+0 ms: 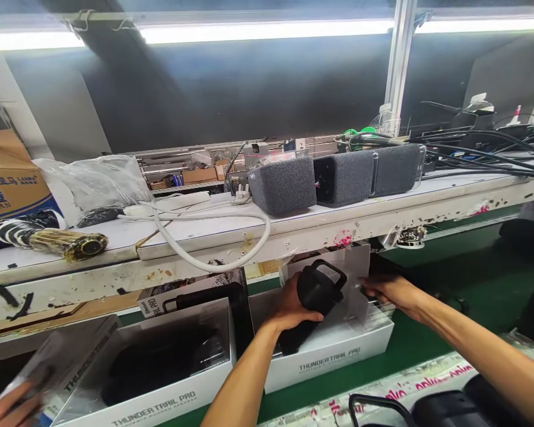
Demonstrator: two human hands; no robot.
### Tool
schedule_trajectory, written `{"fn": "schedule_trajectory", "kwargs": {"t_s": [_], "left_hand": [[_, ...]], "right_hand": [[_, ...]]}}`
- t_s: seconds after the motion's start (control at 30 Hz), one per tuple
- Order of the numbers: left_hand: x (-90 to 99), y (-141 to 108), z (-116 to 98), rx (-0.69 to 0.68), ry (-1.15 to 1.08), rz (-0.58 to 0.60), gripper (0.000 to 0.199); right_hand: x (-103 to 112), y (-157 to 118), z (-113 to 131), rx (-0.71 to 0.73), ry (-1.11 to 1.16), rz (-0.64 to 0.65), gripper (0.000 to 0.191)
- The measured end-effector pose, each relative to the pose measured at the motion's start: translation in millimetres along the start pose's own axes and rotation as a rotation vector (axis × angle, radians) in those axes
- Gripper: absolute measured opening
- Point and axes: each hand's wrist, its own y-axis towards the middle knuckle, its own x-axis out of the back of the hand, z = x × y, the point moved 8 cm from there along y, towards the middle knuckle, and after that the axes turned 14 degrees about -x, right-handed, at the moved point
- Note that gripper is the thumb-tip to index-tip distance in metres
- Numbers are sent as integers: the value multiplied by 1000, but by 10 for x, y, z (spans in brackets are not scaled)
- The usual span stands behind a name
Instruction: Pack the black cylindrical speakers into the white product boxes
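My left hand grips a black portable speaker with a loop handle, holding it upright over an open white THUNDER TRAIL PRO box. A clear plastic sheet stands behind the speaker, and my right hand has its fingers on that sheet's right edge. A dark part of the speaker or its wrapping hangs below my left hand, into the box. To the left sits a second open white box with a black item inside. A co-worker's hand holds a box lid at the lower left.
A white shelf runs above the boxes, bearing several grey fabric speakers, a white cable, black cables and a plastic bag. A green conveyor belt lies below, and black speakers sit at the bottom right.
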Motion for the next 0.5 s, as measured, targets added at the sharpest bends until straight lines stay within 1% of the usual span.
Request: {"fn": "schedule_trajectory", "kwargs": {"t_s": [0.07,0.1,0.2,0.27,0.3,0.33,0.37,0.43,0.47,0.5], "left_hand": [[-20,-7,-36,3,49,34,101],[-50,0,-37,17,83,57,103],[-195,28,3,77,206,124,108],[-316,41,34,102,282,157,111],[-374,46,45,111,313,170,113],[-423,52,46,114,336,181,114],[-457,61,36,112,351,189,116],[-462,78,-33,88,358,191,117],[-427,76,-92,68,353,180,116],[-369,56,-163,48,351,158,111]], "right_hand": [[-140,55,-102,-54,-56,27,62],[-174,76,-144,-79,-79,23,63],[-162,92,-158,-88,-171,-35,62],[-99,45,-69,-27,-234,-124,56],[-84,-10,7,46,-290,-178,55],[-119,-85,84,143,-378,-206,59],[-214,-174,138,247,-493,-191,64],[-494,-359,107,399,-755,-78,71],[-620,-431,29,419,-865,-11,73],[-703,-479,-52,408,-930,42,73]]}}
